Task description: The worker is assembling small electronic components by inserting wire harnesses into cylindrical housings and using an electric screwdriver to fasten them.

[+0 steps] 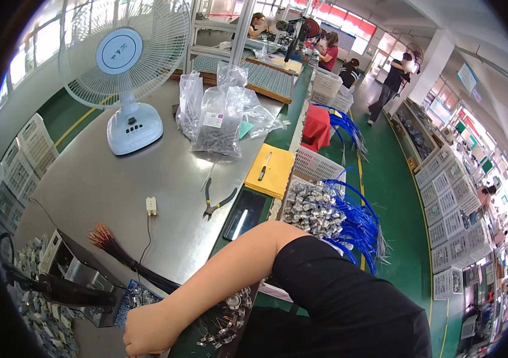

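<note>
Cable bundle [125, 260]: lies across the lower left of the frame, its dark strands gathered side by side, the far portion passing toward the forearm [224, 271].
Right hand [151, 328]: at the lower left edge, back of the hand up, fingers curled down out of sight; I cannot tell whether they are apart, together or clamped on something.
Left hand: outside the frame, so I cannot tell its state.
Weight of strands: probably light one by one, moderate as a bunch.
Feel of strands: likely flexible yet springy, with a smooth skin that may let single ones slide out of a loose grip.
Coloured ends [102, 236]: fanned out in orange and red, thin, likely the part most easily bent or snagged.
Best hold: around the dark, gathered middle, I judge, leaving the splayed tips free.
Small metal bits [136, 296]: heaped just beyond the hand; likely hard, light and quick to scatter, so better pinched singly between fingertips.
Round metal pieces [233, 303]: piled below the forearm, at the lower centre; seemingly rigid, with thin leads that could tangle, so best taken by the body.
Tabletop [87, 185]: grey, shiny, probably slick beneath the strands.
</note>
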